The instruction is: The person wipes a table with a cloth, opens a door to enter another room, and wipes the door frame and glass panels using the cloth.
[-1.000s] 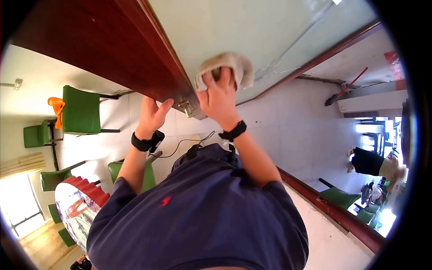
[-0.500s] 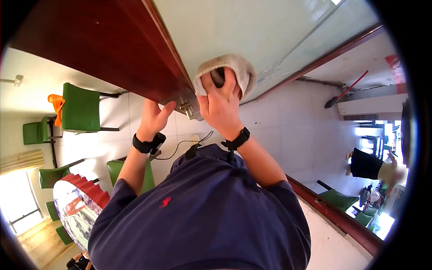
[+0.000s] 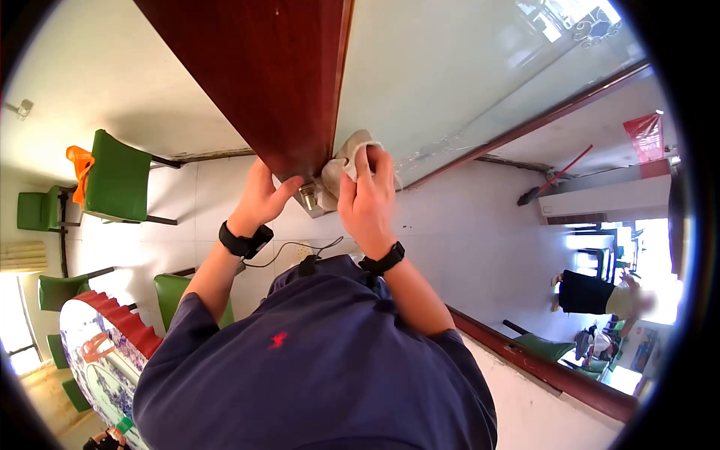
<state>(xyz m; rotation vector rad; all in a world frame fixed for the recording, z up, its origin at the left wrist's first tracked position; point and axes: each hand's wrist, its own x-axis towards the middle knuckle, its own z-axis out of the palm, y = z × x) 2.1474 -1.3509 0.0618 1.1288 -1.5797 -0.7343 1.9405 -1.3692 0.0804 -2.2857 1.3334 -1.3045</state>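
Right hand (image 3: 370,201) clamped on cloth (image 3: 339,174) beside metal latch (image 3: 308,198). Left hand (image 3: 259,200) at wooden frame (image 3: 281,82), can't tell its grip.

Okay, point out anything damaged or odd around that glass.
Crinkled, shiny streaks mark the glass panel near its far edge, breaking its smooth surface; they could be tape or cracks, I can't tell which. Beyond, a ragged dark line runs along the foot of the wall.
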